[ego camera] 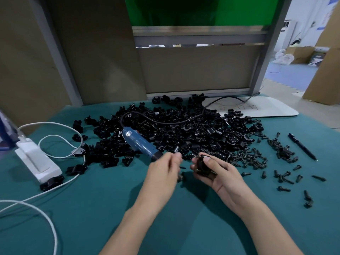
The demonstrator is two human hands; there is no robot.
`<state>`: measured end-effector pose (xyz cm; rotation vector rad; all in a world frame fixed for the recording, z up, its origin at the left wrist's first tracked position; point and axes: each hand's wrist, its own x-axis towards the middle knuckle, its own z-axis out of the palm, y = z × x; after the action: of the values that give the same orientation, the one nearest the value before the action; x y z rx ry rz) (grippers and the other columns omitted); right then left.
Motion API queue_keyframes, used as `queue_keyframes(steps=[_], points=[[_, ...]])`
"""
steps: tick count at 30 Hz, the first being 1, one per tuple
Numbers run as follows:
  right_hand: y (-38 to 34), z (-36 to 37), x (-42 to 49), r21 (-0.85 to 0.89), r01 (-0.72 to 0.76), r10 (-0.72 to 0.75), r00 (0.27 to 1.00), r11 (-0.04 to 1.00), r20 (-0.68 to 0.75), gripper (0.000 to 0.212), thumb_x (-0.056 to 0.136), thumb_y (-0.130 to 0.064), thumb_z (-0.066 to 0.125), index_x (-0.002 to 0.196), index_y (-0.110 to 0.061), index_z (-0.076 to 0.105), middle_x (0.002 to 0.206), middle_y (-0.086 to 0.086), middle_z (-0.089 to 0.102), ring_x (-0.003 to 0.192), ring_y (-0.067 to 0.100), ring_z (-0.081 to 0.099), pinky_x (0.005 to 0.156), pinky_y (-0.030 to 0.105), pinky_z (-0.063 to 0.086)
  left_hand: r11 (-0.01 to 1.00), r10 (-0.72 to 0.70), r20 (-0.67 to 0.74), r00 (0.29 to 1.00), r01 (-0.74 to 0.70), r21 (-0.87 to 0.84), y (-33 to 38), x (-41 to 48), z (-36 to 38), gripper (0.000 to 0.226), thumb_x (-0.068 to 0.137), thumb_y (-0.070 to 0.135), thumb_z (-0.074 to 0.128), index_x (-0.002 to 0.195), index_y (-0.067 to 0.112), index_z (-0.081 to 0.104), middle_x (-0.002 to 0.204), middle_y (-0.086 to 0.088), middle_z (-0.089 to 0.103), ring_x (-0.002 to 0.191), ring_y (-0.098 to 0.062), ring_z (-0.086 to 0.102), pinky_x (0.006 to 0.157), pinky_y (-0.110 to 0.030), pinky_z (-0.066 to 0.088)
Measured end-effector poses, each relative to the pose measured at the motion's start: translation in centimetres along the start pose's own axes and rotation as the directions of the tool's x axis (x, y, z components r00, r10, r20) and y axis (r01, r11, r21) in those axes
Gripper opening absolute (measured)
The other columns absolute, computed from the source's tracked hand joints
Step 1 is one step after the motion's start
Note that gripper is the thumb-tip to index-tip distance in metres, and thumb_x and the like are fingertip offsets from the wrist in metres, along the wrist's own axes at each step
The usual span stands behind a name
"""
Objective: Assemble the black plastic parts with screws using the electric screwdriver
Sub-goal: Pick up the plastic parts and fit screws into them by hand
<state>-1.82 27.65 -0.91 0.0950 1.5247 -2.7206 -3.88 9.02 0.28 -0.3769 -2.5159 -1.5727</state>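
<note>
Right hand (223, 176) holds part (202, 165); screwdriver (140, 142) lies on pile (198, 129).

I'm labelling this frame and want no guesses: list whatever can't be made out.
Head view only.
- Left hand: motion-blurred; whether it holds anything can't be told.
- Screwdriver: bit hidden behind the left hand.
- Part in the right hand: mostly covered by thumb and fingers; shape unclear.
- Cable: cut off by the left and bottom edges.
- Board: writing too small to read.
</note>
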Motion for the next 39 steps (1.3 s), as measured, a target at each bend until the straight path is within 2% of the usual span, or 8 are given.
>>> queue_keyframes(steps=[3,7,13,22,26,30,34,39], points=[[-0.3,-0.2,0.1,0.071,-0.019,0.022,0.999,0.997,-0.041,0.043,0.085,-0.02,0.071,0.12,0.005,0.067,0.119,0.025,0.072,0.107,0.036,0.074,0.078,0.035,0.063,0.982,-0.086,-0.09,0.992,0.069,-0.175,0.1,0.9,-1.6,0.025,0.103,0.038,0.049,0.089,0.028,0.065,0.072,0.008,0.067,0.061,-0.005,0.062,0.059,-0.03,0.055],[-0.4,0.0,0.2,0.099,-0.045,0.049,0.998,0.994,-0.042,0.043,0.085,-0.02,0.07,0.118,0.007,0.067,0.117,0.026,0.073,0.103,0.034,0.075,0.077,0.035,0.063,0.982,-0.01,0.104,0.995,0.029,-0.185,0.5,-0.5,-0.8,0.014,0.1,0.034,0.059,0.095,0.046,0.066,0.079,0.014,0.071,0.068,-0.002,0.066,0.06,-0.017,0.051],[-0.6,0.3,-0.3,0.059,-0.073,0.071,0.997,0.996,0.023,0.034,0.083,-0.021,0.072,0.108,0.002,0.077,0.118,0.025,0.073,0.099,0.031,0.074,0.08,0.036,0.062,0.979,-0.008,0.207,0.978,0.049,-0.196,0.6,-1.3,1.9,0.02,0.097,0.028,0.066,0.102,0.048,0.067,0.079,0.008,0.071,0.064,-0.007,0.063,0.064,-0.027,0.057],[-0.4,0.7,-0.5,0.067,-0.088,0.085,0.995,0.994,0.046,0.038,0.087,-0.018,0.07,0.118,0.003,0.072,0.121,0.026,0.071,0.104,0.031,0.074,0.082,0.036,0.062,0.983,0.171,0.171,0.97,-0.179,0.035,0.0,-1.7,1.9,0.019,0.104,0.032,0.05,0.108,0.021,0.064,0.09,0.017,0.059,0.08,-0.002,0.058,0.071,-0.017,0.048],[-0.1,0.9,-0.5,0.037,-0.075,0.073,0.996,0.996,0.047,0.032,0.086,-0.018,0.072,0.113,-0.002,0.076,0.119,0.024,0.073,0.108,0.031,0.073,0.084,0.037,0.061,0.944,0.208,0.21,0.955,-0.252,0.211,0.5,-2.1,1.7,0.035,0.105,0.049,0.023,0.084,0.029,0.043,0.082,0.015,0.046,0.079,-0.007,0.048,0.069,-0.027,0.042],[-0.1,1.1,-0.5,0.038,-0.061,0.06,0.998,0.997,0.022,0.036,0.086,-0.016,0.07,0.118,0.001,0.072,0.119,0.024,0.073,0.107,0.032,0.073,0.082,0.035,0.062,0.964,0.127,0.195,0.972,-0.168,0.207,0.6,-2.2,1.8,0.036,0.106,0.05,0.026,0.077,0.031,0.034,0.079,0.011,0.048,0.074,-0.01,0.047,0.066,-0.032,0.041],[-0.1,1.1,-0.5,0.051,-0.057,0.057,0.998,0.997,0.0,0.039,0.085,-0.016,0.07,0.12,0.002,0.07,0.118,0.024,0.073,0.105,0.032,0.074,0.079,0.034,0.062,0.982,0.097,0.177,0.979,-0.123,0.14,0.3,-2.1,2.1,0.029,0.105,0.05,0.033,0.09,0.03,0.048,0.087,0.016,0.055,0.083,-0.006,0.053,0.073,-0.034,0.048],[-0.2,1.2,-0.4,0.064,-0.054,0.056,0.998,0.997,-0.03,0.026,0.085,-0.017,0.071,0.107,-0.004,0.079,0.114,0.024,0.074,0.103,0.03,0.074,0.079,0.034,0.062,0.987,0.131,0.163,0.978,-0.145,0.076,-0.3,-1.8,2.6,0.011,0.104,0.033,0.051,0.113,0.029,0.056,0.114,0.023,0.059,0.107,0.008,0.053,0.084,-0.014,0.045]])
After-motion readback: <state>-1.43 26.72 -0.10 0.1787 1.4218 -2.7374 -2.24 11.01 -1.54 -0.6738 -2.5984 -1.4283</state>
